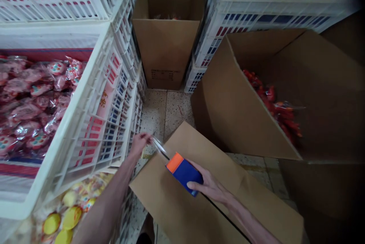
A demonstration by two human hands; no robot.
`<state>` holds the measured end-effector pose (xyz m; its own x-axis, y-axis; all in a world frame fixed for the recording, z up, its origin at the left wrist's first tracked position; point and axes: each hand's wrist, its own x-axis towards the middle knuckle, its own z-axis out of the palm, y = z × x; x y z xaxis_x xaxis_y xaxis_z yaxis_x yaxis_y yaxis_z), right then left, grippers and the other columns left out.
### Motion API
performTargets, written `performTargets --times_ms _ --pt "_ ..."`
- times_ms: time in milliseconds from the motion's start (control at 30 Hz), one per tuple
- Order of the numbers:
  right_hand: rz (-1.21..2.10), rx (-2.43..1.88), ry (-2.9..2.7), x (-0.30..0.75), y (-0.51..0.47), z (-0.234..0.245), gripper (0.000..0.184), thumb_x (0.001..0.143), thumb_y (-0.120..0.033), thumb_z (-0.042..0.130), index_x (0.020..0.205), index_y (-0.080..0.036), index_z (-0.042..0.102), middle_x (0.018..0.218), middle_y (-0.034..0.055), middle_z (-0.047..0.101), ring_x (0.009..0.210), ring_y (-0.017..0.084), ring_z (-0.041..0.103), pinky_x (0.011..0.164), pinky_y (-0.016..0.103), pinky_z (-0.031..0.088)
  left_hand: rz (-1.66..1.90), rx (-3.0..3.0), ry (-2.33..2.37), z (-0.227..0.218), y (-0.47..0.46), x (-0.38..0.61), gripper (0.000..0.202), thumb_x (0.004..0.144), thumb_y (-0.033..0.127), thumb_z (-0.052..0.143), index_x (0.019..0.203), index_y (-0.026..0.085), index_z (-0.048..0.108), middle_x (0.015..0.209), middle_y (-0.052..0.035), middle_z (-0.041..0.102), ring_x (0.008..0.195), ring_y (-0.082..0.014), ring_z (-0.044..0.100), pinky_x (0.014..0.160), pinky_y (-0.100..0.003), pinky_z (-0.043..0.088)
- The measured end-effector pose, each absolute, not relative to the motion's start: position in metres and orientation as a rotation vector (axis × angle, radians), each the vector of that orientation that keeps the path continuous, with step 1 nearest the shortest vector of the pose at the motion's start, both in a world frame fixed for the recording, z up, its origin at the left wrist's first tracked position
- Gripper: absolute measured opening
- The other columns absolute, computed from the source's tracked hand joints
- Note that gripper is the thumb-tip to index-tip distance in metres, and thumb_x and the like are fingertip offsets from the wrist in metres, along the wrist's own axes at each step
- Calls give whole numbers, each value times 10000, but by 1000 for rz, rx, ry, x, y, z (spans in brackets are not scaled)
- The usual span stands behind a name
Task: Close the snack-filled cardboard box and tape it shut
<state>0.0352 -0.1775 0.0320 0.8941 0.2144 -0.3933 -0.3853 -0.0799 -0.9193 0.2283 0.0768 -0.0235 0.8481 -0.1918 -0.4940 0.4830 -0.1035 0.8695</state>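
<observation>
My right hand (pixel 212 187) clasps a blue, orange-tipped tape dispenser (pixel 184 171) on the flat brown cardboard box (pixel 182 206). My left hand (pixel 140 142) pinches the glossy clear tape (pixel 158 146). Beyond stand white lattice crates (pixel 94 122).

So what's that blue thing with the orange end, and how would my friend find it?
Look at the flat brown cardboard box at the bottom middle, between the white crates and the big open carton. On it, under the right hand, sits a tape dispenser. It is the only blue-and-orange thing; clear tape stretches from it to the left hand.
</observation>
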Motion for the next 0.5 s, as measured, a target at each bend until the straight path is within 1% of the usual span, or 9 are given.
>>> performTargets --times_ms 100,267,400,500 --pt "512 -1593 168 42 -175 33 822 784 -508 807 1504 -258 499 1427 109 656 1276 350 632 1119 567 493 -491 1606 258 -32 105 260 276 906 395 706 776 155 661 678 40 654 605 -117 597 670 -298 524" --pt "552 -1630 219 61 -161 26 778 761 -446 809 1464 -241 545 1350 101 705 1216 343 665 1097 568 508 -453 1613 255 -54 121 264 194 893 322 734 834 149 672 724 39 654 646 -119 610 686 -297 537" --pt "584 -1654 308 72 -148 22 724 748 -376 797 1428 -255 578 1320 88 724 1153 342 688 1071 588 525 -445 1620 297 -81 125 266 182 917 321 708 870 151 662 770 33 659 666 -120 612 689 -300 544" --pt "595 -1604 327 76 -142 15 690 774 -390 784 1423 -271 583 1293 84 738 1143 345 696 1068 611 529 -500 1623 317 -108 120 267 208 932 333 691 845 148 652 760 32 650 664 -117 612 672 -292 547"
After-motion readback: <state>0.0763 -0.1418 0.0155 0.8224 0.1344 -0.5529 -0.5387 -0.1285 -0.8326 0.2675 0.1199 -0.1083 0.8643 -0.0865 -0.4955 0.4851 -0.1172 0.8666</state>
